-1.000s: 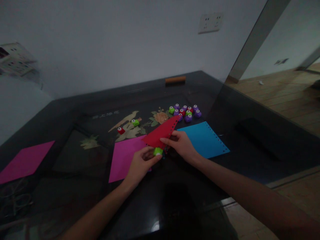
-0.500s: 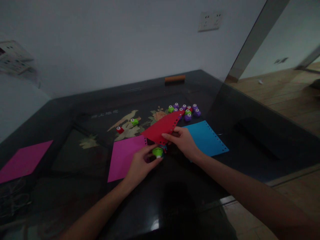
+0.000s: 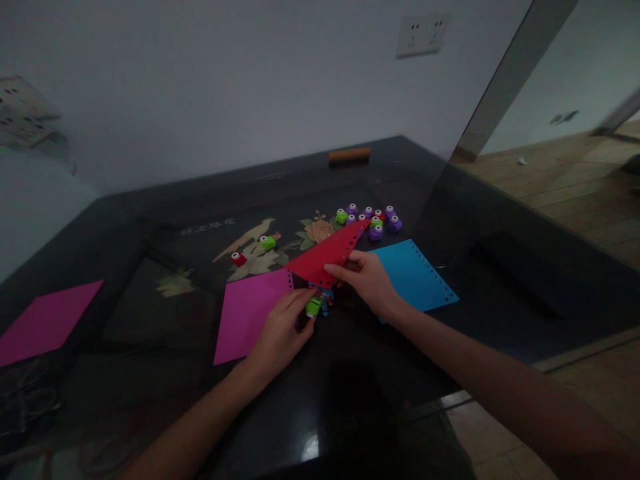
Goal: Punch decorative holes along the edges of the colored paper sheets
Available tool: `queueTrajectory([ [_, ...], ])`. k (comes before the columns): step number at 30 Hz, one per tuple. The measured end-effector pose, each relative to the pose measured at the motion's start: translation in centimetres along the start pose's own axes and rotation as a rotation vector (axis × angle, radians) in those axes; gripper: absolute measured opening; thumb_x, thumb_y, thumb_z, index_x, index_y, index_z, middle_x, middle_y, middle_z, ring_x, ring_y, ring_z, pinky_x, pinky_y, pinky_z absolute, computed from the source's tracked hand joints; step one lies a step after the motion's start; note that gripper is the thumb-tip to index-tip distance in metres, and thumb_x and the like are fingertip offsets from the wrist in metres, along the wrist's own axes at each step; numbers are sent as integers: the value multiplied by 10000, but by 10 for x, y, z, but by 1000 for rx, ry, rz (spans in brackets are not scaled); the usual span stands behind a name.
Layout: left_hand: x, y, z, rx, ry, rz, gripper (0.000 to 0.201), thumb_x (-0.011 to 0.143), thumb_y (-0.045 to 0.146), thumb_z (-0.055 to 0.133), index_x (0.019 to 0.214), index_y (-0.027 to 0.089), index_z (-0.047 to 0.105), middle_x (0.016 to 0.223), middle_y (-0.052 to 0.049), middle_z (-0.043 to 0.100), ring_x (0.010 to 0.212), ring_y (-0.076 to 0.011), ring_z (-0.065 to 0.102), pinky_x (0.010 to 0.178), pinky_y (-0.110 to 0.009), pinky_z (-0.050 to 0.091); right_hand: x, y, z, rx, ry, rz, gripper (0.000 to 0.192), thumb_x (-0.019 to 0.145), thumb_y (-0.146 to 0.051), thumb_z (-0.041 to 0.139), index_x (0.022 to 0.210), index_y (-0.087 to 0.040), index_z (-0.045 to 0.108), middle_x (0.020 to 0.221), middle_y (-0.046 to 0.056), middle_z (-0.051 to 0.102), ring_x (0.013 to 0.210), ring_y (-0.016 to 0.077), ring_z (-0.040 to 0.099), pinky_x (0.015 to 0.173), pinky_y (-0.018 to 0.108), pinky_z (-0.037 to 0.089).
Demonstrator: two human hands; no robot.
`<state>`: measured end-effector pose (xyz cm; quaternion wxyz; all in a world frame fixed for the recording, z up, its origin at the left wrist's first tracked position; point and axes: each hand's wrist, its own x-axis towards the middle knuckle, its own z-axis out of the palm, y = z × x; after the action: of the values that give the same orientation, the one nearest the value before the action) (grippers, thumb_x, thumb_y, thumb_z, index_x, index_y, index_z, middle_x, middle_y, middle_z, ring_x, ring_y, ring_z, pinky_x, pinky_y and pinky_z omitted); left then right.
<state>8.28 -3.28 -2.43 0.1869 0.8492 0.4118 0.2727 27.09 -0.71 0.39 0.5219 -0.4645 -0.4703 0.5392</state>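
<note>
In my left hand (image 3: 285,323) is a small green craft punch (image 3: 314,306), tilted, gripped between thumb and fingers close under the paper's near corner. My right hand (image 3: 367,280) pinches a red sheet of paper (image 3: 323,257) by its right side, keeping it raised and slanted over the table. Dark holes run along the red sheet's edges. Small blue and red punched bits (image 3: 327,299) lie just beside the green punch. Whether the punch touches the paper I cannot tell. A magenta sheet (image 3: 250,313) with holes lies left of my hands, and a blue sheet (image 3: 413,273) with holes lies right.
Several purple, green and red punches (image 3: 376,233) cluster behind the red sheet. A red punch (image 3: 239,259) and another green punch (image 3: 267,243) sit further left. Another magenta sheet (image 3: 53,320) lies at far left. An orange-brown bar (image 3: 350,155) rests near the table's back edge.
The green punch has turned in my left hand and shifted slightly left, showing more of the coloured bits beside it. My right hand and the red sheet have hardly moved.
</note>
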Motion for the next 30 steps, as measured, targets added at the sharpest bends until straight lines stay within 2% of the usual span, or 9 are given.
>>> queueTrajectory([
  [10,1,-1,-3,66,7,58,417,769,75,474,1169,168,543,1131,-105,610,1072,-224,563,923,-420,475,0,-1,0,12,-9,-19,274,629,-398,748,778,-181,672,756,32,704,661,172,632,596,310,522],
  [18,2,-1,-4,48,1,39,404,787,97,475,1178,184,525,1155,-98,597,1093,-213,550,947,-405,455,-1,-3,-1,-2,-15,-45,277,649,-405,732,793,-176,673,755,31,699,659,175,629,587,308,511],
  [25,4,-1,-9,-100,74,-68,343,794,179,527,1136,184,559,1149,-89,608,1097,-217,558,962,-379,446,-3,-9,-1,-2,-19,-77,298,647,-427,728,802,-178,669,789,43,704,666,176,631,581,310,516],
  [30,8,-8,-12,-399,108,-275,389,824,329,521,1185,185,536,1226,-90,587,1100,-216,577,923,-367,479,-2,-14,-2,92,10,-146,341,612,-421,749,837,-180,661,861,39,714,829,209,662,794,386,536],
])
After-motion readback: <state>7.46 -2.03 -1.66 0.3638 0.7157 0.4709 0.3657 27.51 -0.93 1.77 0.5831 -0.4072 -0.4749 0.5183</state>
